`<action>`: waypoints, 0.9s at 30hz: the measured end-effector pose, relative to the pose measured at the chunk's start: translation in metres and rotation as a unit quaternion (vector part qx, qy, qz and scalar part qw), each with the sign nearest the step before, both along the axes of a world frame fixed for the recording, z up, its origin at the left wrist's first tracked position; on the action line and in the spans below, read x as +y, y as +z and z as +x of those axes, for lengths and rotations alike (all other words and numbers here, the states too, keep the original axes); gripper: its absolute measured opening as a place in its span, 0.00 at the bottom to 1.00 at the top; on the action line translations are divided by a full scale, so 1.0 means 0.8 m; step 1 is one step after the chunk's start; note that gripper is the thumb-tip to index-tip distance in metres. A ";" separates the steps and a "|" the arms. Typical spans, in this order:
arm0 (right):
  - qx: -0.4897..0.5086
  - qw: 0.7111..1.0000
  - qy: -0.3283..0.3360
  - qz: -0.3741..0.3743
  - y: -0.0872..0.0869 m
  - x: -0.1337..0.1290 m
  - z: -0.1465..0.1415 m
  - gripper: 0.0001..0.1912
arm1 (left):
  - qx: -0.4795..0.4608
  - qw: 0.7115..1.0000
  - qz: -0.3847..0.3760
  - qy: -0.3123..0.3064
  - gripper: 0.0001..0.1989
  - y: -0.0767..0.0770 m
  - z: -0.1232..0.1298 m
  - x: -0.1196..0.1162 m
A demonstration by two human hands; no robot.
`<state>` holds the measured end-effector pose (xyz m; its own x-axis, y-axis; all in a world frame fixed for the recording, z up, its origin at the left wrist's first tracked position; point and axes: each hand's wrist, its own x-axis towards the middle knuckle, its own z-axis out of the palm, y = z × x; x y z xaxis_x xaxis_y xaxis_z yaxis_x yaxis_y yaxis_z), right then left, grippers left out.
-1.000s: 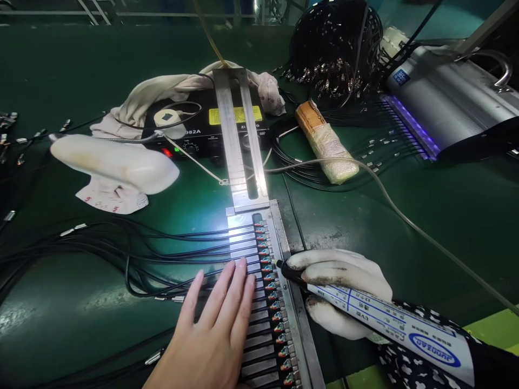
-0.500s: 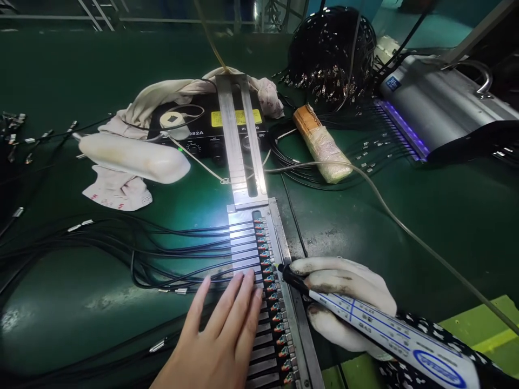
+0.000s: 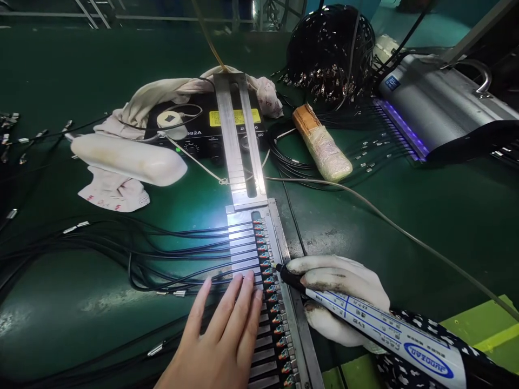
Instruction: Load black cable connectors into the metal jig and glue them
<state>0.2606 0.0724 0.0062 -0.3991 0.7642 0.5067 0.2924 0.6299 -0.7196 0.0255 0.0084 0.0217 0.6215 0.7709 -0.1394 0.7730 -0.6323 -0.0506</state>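
Left side: black cables (image 3: pixel 190 234) come in across the tabletop (image 3: pixel 344 227) and lie side by side over the metal fixture (image 3: pixel 281 232), their small connectors (image 3: pixel 267 273) in a row along its right part. On my feed the left hand (image 3: pixel 219 340) is open, palm down, fingers spread over the cables beside that row. My judgement: light, even finger pressure suits best, enough to steady the wires without dragging a connector out of line. Fixture's long axis runs away from the wearer, leaning slightly left; cables cross it. Right side: the gloved right hand (image 3: pixel 344 278) grips the UV glue syringe (image 3: pixel 389 337), its dark nozzle (image 3: pixel 287 275) at the right edge of the connectors; contact unclear. Syringe axis slants from near right to far left, nozzle end leading, rear end by the patterned sleeve (image 3: pixel 421 324). I judge a low, steady angle and small, measured dabs best, aimed at one connector, clear of its neighbours and the rail.
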 end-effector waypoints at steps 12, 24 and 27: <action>0.000 1.000 -0.002 0.013 0.004 0.002 -0.001 0.12 | -0.004 1.000 0.000 -0.004 0.27 -0.003 0.002 -0.001; 0.013 1.000 0.004 0.022 0.003 0.002 -0.001 0.11 | 0.001 1.000 -0.010 0.001 0.28 -0.004 0.000 -0.002; 0.011 1.000 0.009 0.023 0.003 0.002 0.000 0.11 | 0.002 1.000 -0.010 0.002 0.29 -0.003 -0.001 -0.002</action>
<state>0.2606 0.0739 0.0087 -0.4010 0.7335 0.5488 0.2663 0.6666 -0.6963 0.0249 0.0065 0.0191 0.6176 0.7706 -0.1574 0.7757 -0.6298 -0.0399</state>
